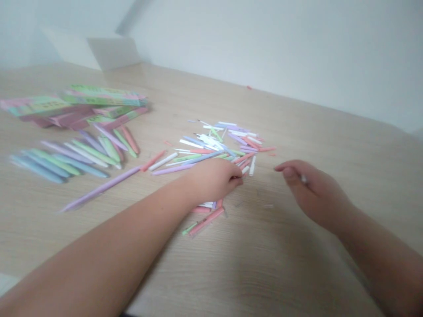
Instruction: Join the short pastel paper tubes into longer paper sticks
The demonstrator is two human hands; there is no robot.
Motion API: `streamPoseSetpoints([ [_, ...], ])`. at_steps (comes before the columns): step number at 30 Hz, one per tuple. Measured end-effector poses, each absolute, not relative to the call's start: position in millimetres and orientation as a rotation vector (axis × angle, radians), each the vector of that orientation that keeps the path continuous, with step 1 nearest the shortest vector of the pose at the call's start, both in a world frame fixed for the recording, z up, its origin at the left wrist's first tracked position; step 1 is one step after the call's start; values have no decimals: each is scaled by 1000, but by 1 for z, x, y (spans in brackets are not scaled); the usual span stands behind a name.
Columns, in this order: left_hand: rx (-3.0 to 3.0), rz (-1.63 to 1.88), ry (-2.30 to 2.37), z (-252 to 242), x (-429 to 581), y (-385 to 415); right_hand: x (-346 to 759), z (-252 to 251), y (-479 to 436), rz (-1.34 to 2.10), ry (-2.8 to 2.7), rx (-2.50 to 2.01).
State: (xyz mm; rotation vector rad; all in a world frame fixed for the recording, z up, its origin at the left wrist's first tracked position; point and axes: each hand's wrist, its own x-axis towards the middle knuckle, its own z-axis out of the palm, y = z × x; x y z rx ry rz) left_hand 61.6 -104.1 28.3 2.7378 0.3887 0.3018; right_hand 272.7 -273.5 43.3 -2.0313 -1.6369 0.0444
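My left hand [214, 179] reaches into a loose heap of pen parts [208, 147], its fingers curled down at the heap's right side. Its fingertips are close to short white and coral pieces; whatever they grip, if anything, is hidden. To the right, above bare wood, my right hand [312, 189] is closed, thumb against fingers. A small white piece [304, 178] shows inside it, blurred, perhaps the end of a pen part. The heap mixes white, lilac, blue, green and coral tubes with thin refills. More coral and green parts [206, 222] lie below my left wrist.
Left of the heap lie several pastel pens [82, 152] in a loose row. One long lilac pen [102, 188] points toward the heap, near my left forearm. Green and pink printed boxes [105, 97] are stacked behind. A white folded card or box [114, 52] stands against the wall.
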Motion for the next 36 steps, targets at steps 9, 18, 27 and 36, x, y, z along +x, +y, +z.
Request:
streamPoseSetpoints([
  [9,2737,306,429,33,63,-107,248,15,-304,73,-2167,-2260],
  [18,2668,456,474,29,56,-89,233,22,-254,252,-2356,-1924],
  [27,2642,686,538,32,52,-73,222,10,-194,54,-2246,-1833],
  [36,2683,719,595,35,54,-76,225,10,-180,-43,-2113,-1703],
])
